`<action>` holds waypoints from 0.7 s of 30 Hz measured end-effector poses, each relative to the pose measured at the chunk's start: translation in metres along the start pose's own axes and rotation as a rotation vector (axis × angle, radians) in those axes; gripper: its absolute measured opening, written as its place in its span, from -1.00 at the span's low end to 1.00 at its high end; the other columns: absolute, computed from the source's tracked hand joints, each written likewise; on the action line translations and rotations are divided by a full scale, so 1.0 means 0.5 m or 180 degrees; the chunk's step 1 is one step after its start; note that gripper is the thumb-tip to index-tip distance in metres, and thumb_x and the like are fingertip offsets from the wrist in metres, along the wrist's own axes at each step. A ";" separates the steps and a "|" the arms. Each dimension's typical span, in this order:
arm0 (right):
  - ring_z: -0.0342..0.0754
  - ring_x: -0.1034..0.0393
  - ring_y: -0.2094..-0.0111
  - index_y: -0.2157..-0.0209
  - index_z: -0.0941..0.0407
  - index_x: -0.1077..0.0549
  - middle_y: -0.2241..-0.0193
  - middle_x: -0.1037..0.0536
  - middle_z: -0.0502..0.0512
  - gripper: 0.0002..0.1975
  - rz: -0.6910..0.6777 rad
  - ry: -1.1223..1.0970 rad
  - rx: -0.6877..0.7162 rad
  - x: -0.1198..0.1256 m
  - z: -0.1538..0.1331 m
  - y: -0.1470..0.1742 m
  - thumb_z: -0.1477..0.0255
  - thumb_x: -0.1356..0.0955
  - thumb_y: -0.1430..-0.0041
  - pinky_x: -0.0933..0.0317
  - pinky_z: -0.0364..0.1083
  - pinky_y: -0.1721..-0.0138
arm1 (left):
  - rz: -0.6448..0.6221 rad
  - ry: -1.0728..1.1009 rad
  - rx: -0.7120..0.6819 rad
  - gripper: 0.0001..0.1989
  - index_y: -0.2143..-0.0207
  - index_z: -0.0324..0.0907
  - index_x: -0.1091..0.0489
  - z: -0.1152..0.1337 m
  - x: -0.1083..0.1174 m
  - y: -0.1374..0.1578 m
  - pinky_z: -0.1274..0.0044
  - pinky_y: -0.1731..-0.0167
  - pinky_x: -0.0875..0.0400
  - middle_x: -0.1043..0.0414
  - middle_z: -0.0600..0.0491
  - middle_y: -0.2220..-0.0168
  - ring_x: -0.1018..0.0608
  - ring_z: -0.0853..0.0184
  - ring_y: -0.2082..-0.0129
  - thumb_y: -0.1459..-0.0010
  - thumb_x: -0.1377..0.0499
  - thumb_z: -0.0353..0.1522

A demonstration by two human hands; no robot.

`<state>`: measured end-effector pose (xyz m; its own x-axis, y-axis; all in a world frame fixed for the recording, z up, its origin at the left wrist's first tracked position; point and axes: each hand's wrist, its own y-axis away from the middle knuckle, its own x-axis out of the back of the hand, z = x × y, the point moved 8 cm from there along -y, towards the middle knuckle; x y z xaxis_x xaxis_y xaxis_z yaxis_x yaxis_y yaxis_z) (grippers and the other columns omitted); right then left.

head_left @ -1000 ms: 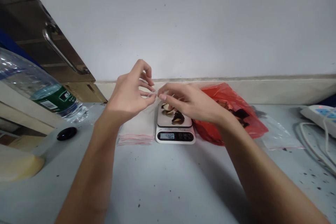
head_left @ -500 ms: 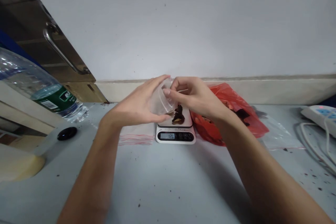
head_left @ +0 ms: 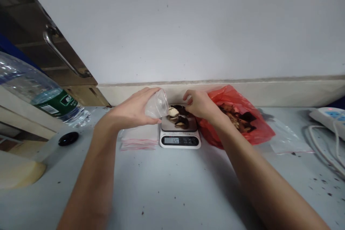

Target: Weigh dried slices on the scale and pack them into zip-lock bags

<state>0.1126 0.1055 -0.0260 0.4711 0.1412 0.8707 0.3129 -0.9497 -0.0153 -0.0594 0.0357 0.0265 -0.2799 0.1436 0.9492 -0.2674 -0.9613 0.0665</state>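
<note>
Scale point(head_left: 180, 142) in the head view sits on the table point(head_left: 161, 183), dried slices point(head_left: 173, 113) on its pan. Left hand point(head_left: 132, 110) curls around a clear plastic bag point(head_left: 155, 106), thumb and fingers spread apart, likely holding its mouth open toward the slices. Right hand point(head_left: 201, 105) is by the pan's far right, fingers bent; can't tell if pinching a slice. Red bag point(head_left: 261, 129) lies open just right, probably for easy reach
</note>
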 end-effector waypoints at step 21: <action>-0.04 -0.54 0.34 0.42 0.08 -0.57 0.38 -0.68 0.06 -0.91 -0.0499 -0.0789 0.0953 0.079 -0.046 0.050 0.47 -0.40 -0.14 -0.37 -0.09 0.28 | -0.0200 -0.0178 0.0183 -0.04 -0.47 -0.12 -0.13 -0.009 0.000 0.009 0.25 -0.38 -0.24 -0.19 -0.11 -0.49 -0.30 -0.09 -0.44 -0.07 -0.24 -0.01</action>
<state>0.1204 0.0808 0.0194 0.5715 0.3752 0.7298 0.6052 -0.7933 -0.0660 -0.0650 0.0323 0.0252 -0.2118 0.1923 0.9582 -0.2291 -0.9629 0.1426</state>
